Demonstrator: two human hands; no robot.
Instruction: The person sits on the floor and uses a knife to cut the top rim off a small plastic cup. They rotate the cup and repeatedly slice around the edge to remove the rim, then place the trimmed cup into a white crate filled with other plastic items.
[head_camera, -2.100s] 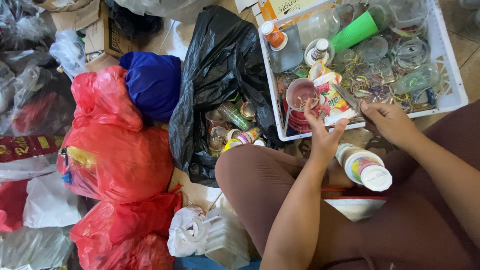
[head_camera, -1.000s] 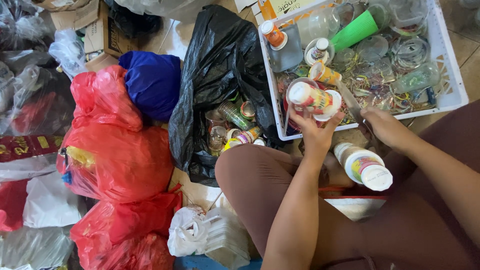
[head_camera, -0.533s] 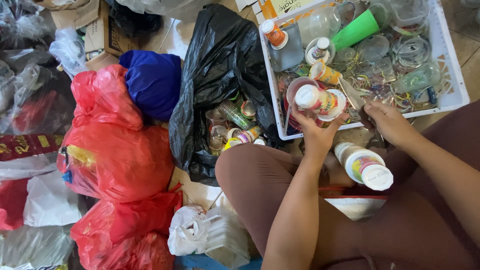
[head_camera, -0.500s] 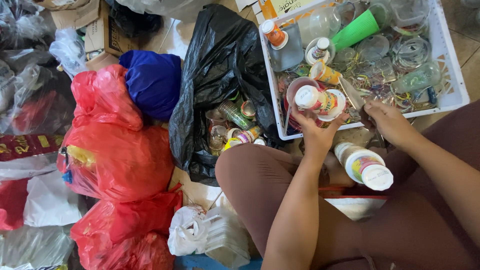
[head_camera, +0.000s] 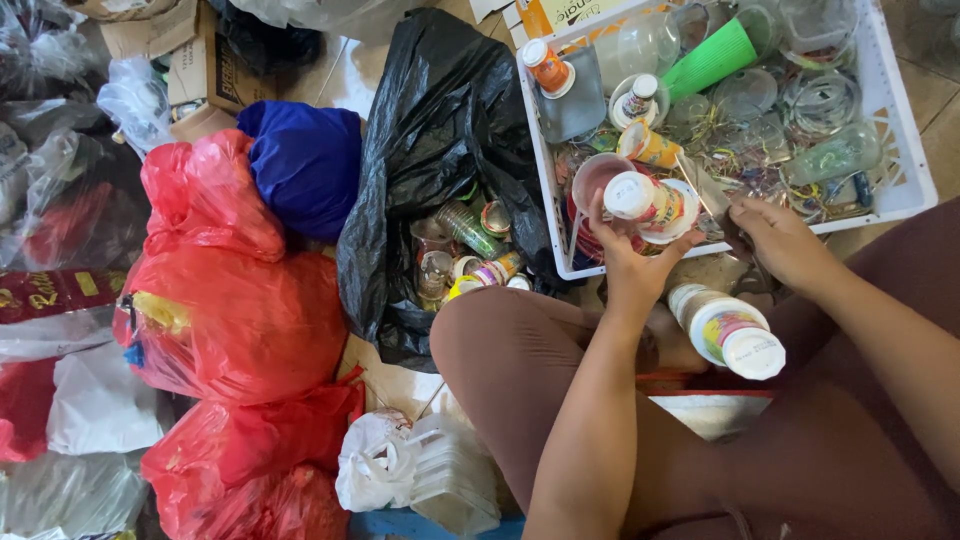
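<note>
My left hand (head_camera: 632, 262) grips a small plastic bottle (head_camera: 648, 200) with a white cap and a colourful label, held on its side over the near edge of a white crate (head_camera: 545, 190). Just to the right, my right hand (head_camera: 785, 240) has its fingers curled on what looks like a thin grey knife (head_camera: 703, 188), whose blade points at the bottle. A second, similar white-capped bottle (head_camera: 728, 332) lies on my lap in brown trousers. A pink cup (head_camera: 592, 178) sits in the crate right behind the held bottle.
The crate holds several clear cups, small bottles, a green cup (head_camera: 712, 60) and plastic rings. An open black bag (head_camera: 440, 140) of cups and bottles lies to its left. Red bags (head_camera: 235, 320), a blue bundle (head_camera: 305, 165), white bags (head_camera: 420, 470) and cardboard crowd the left.
My left hand took the bottle up from the crate and now holds it tipped sideways. My right hand came up from the lap towards it.
</note>
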